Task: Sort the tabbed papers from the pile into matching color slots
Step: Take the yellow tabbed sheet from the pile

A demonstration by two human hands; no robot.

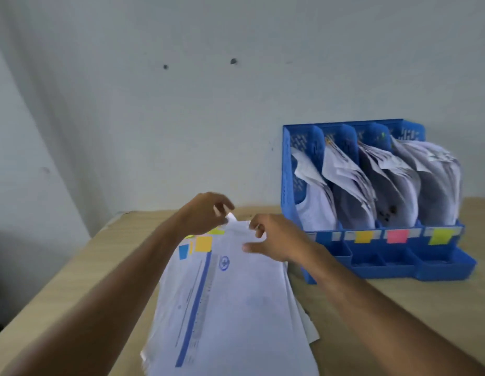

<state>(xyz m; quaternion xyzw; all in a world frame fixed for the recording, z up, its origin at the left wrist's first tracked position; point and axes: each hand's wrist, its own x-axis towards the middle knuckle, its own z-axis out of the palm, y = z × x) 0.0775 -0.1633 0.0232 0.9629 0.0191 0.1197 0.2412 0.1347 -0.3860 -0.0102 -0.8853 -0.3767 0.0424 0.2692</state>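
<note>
A pile of white papers (236, 308) lies on the wooden table in front of me, with blue (183, 251), orange (203, 243) and yellow-green tabs showing at its far left edge. My left hand (206, 213) pinches the far corner of the top sheet between thumb and fingers. My right hand (274, 240) holds the same far edge just to the right, fingers curled on the paper. A blue file rack (371, 264) stands at the right with several slots full of papers, marked by orange (363, 236), pink (397, 236) and yellow (441, 236) tabs; the leftmost slot's tab is not clear.
The wooden table (86, 280) runs left to an edge near the grey wall. The rack's front tray compartments stick out toward me. A few loose sheets poke out from under the pile at its right side (306, 321).
</note>
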